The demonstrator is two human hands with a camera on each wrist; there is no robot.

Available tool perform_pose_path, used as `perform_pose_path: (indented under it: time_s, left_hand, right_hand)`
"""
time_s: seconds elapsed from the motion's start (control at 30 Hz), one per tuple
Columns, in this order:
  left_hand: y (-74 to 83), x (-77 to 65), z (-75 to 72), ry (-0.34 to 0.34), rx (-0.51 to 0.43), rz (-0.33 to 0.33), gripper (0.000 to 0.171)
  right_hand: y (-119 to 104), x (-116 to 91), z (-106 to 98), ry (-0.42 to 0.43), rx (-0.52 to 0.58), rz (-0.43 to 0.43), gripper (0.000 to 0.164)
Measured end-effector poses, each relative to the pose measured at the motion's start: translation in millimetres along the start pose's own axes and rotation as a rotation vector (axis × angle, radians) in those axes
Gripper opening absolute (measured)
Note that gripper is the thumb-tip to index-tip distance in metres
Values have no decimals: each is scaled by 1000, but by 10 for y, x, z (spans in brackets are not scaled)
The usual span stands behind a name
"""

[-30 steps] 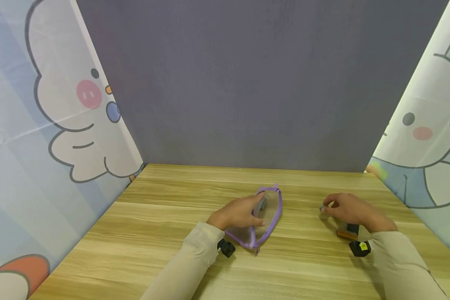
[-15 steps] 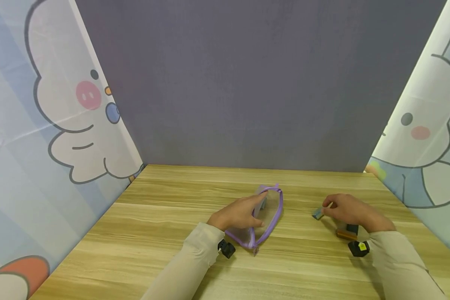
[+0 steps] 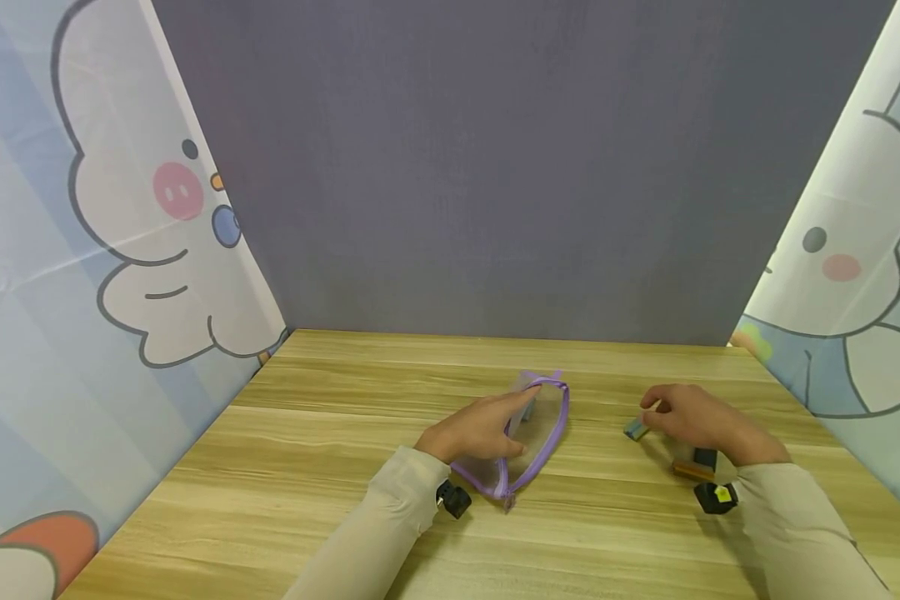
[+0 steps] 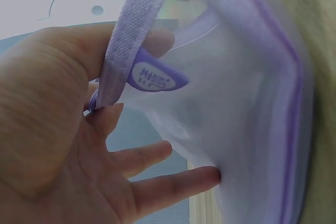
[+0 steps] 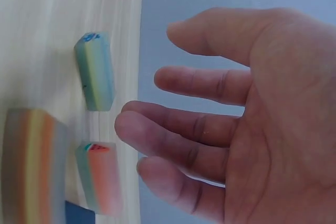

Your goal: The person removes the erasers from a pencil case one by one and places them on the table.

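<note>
A purple-edged mesh pouch point(image 3: 551, 446) gapes on the wooden table, and a small greyish thing point(image 3: 527, 409) shows through its mesh. My left hand point(image 3: 480, 427) holds the pouch at its near-left rim; in the left wrist view one digit passes behind the purple band point(image 4: 131, 35), while other fingers spread along the mesh. To the right, my right hand point(image 3: 697, 417) hovers with loosely bent fingers and nothing in them. Just off its fingertips lies a striped green, yellow and blue block point(image 3: 635, 429), seen as an angular prism point(image 5: 95, 72) in the right wrist view.
A brownish-orange block point(image 3: 693, 471) and a dark block point(image 3: 706, 457) lie under the right wrist. The right wrist view also has a pink and green block point(image 5: 102, 179) and a larger striped block point(image 5: 34, 166). A grey panel point(image 3: 495, 167) stands behind the table.
The striped block, mostly hidden at my right fingertips a second ago, now shows on the table beside them. My right hand has shifted slightly left; the left still holds the pouch.
</note>
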State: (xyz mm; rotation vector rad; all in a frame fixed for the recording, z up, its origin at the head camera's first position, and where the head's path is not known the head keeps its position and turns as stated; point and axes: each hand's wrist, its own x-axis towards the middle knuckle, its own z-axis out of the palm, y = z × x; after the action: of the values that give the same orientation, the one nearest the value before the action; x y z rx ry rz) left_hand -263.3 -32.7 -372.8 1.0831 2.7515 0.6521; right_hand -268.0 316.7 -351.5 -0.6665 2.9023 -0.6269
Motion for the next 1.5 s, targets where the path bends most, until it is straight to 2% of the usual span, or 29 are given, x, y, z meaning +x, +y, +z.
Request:
perform_pose_path:
  time_s: [0.23, 0.53, 0.67, 0.93, 1.27, 1.5]
  left_hand:
    - [12, -17, -7, 8, -7, 1, 96]
    - [43, -17, 5, -6, -17, -8, 106]
    - [51, -10, 10, -13, -7, -4, 106]
    - [45, 5, 26, -12, 0, 14, 107]
    - [79, 13, 40, -6, 32, -3, 105]
    - [94, 9, 62, 2, 27, -11, 100]
  right_hand:
    - [-109, 36, 14, 27, -5, -44, 30]
    - [-328, 119, 168, 56, 33, -113, 25]
    - [-399, 135, 204, 70, 13, -117, 23]
    - [-492, 155, 232, 116, -9, -179, 21]
    - [-593, 192, 293, 133, 3, -238, 16]
    - [-652, 206, 343, 115, 58, -277, 13]
